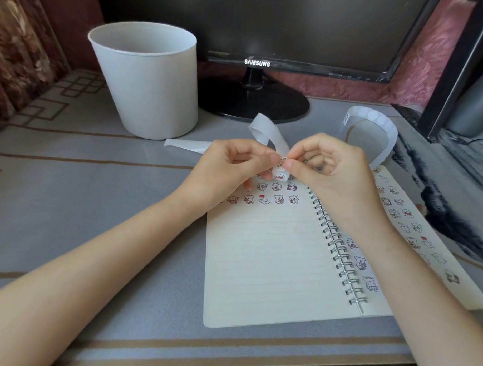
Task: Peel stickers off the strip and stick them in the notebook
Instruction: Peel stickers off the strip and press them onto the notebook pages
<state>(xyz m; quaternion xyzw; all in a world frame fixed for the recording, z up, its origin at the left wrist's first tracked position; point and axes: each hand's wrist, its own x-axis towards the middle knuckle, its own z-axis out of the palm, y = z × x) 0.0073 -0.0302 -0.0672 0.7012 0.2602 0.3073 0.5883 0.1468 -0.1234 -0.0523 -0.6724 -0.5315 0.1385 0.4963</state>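
An open spiral notebook [265, 255] lies on the desk, with rows of small bear stickers [276, 199] across the top of its left page and more on the right page. Above the page top, my left hand [229, 171] and my right hand [331, 172] meet and pinch a white sticker strip [266, 131]. The strip loops up behind my fingers, and its emptied end trails left on the desk. A sticker [279, 176] on the strip shows between my fingertips. Behind my right hand the strip curls into a loop [373, 127] with round blank spots.
A white bin [148, 81] stands at the back left. A Samsung monitor [267, 27] on a black round stand [254, 104] is behind the hands. A dark frame and a grey object sit at the far right. The desk edge runs along the bottom.
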